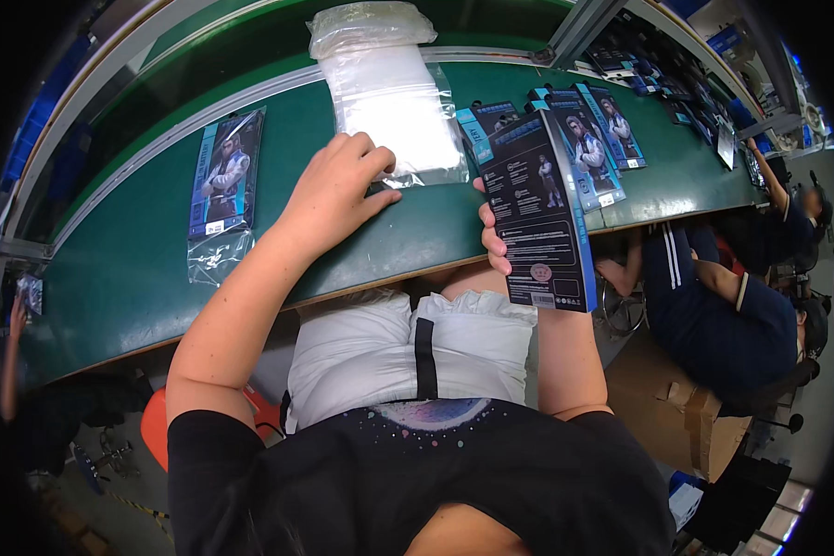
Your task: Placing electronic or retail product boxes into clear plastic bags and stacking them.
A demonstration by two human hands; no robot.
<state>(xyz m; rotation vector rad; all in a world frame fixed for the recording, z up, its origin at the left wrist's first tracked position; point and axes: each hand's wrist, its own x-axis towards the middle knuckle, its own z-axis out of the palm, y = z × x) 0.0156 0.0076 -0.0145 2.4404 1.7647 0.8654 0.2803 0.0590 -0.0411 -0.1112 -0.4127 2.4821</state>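
Observation:
My right hand (493, 233) grips a slim dark retail box (537, 218) by its left edge, with its printed back facing up. The box is tilted, over the table's front edge. Close to a stack of clear plastic bags (398, 120), my left hand (343, 190) has its fingers bent and its thumb apart, with nothing visible between them. Its fingertips reach the lower left edge of the bags; whether they touch is hard to make out. More boxes of the same kind (587, 153) lie just beyond the held one.
On the green table (306, 278), a box in a clear bag (224, 176) lies at the left. Many dark packages (676, 88) are heaped at the far right. A co-worker in dark clothing (723, 315) sits to the right, beside a cardboard carton (681, 408).

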